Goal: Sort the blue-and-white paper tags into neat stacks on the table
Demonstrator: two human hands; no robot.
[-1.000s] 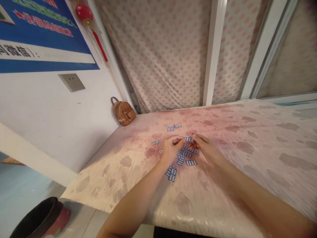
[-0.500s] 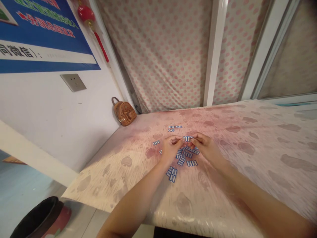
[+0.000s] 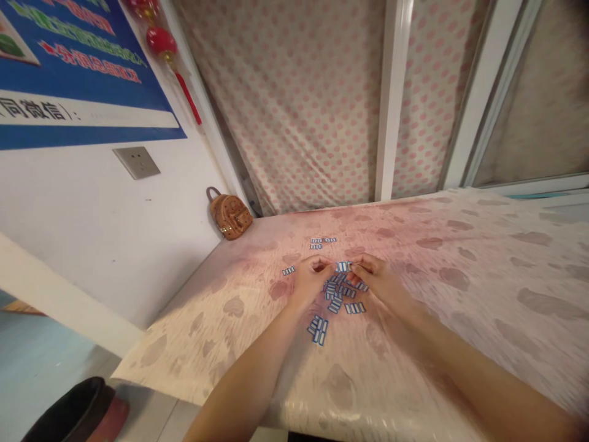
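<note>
A small blue-and-white striped piece (image 3: 343, 266) is pinched between both hands, a little above the tabletop. My left hand (image 3: 311, 276) grips its left end between thumb and forefinger. At the opposite end, my right hand (image 3: 375, 274) closes its thumb and fingers on it. Just below lies a loose pile of similar pieces (image 3: 335, 303), partly covered by the fingers. One separate piece (image 3: 355, 308) rests at the pile's near right. Several overlap in a cluster (image 3: 318, 330) closer to me, a single one (image 3: 288, 270) lies left of my left hand, and a small group (image 3: 316, 241) sits beyond the hands.
A patterned cloth (image 3: 338, 383) covers the table. At its far left corner, a small brown backpack-shaped bag (image 3: 231, 216) leans by the wall. A curtain (image 3: 299, 110) hangs behind, and a dark-rimmed bin (image 3: 69, 411) stands on the floor at lower left.
The camera view has shifted slightly, so the scene sits a little lower. Both hands keep hold of the same piece, which shows more fully between the fingers.
</note>
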